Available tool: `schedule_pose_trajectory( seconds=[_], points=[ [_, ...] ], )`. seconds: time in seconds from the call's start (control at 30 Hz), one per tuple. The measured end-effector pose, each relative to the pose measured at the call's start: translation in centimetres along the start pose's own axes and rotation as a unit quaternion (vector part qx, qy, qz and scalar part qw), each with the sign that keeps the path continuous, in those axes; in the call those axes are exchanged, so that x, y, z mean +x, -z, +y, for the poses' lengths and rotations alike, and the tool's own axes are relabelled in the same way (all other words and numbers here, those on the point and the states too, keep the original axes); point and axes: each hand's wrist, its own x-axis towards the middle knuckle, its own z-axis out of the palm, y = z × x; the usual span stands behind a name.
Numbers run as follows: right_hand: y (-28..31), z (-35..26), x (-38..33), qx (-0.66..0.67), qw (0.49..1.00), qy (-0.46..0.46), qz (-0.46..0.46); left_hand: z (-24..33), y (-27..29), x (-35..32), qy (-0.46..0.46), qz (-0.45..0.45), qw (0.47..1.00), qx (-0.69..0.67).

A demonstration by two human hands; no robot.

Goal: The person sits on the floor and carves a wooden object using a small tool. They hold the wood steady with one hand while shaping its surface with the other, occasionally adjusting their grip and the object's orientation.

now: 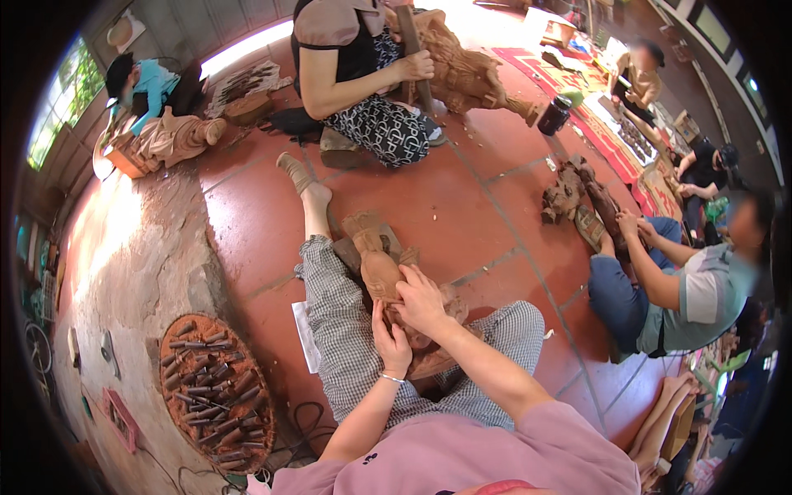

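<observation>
1. Here's the wooden carving [379, 271], stretched out in front of my lap, its far end pointing away past my left knee.
2. Right hand [421, 299] lies over its near part, fingers bent against the wood; left hand [391, 342] is just below, fingertips up at its left side. Whether either one is clamped on anything, I can't tell.
3. Edges, then: my outstretched left leg [318, 276] walls off the left, my bent right knee [521, 327] the right.
4. Red tiled floor [437, 214] spreads ahead and rightward, giving room between the carving and the seated person [338, 78] in front.
5. Over left, the tiles end at a rough concrete strip [148, 247]; the oval tray [198, 319] of tools sits there, well apart from my hands.
6. Now the hidden bits: my right hand and forearm cover much of the carving's near end, and what props it up is hard to make out.
7. There may be a slim tool between my fingers, but the view's too small to be sure.
8. A white sheet [304, 337] shows only partly, tucked behind my left leg.
</observation>
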Motion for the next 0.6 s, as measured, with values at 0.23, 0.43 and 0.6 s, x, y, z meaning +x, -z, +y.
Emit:
schedule_pose_trajectory(
  seconds=[0.23,0.43,0.6],
  points=[
    [1.1,0.2,-0.3,-0.012,0.997,-0.029,-0.066,0.3,0.0,-0.1,-0.001,0.004,1.000,-0.007],
    [2.4,2.0,-0.4,0.023,0.994,0.038,-0.097,1.0,0.2,0.2,-0.014,-0.003,1.000,0.014],
    [2.7,0.5,0.7,0.016,0.995,-0.004,-0.094,0.6,0.2,0.0,-0.005,0.002,1.000,0.006]
  ],
)
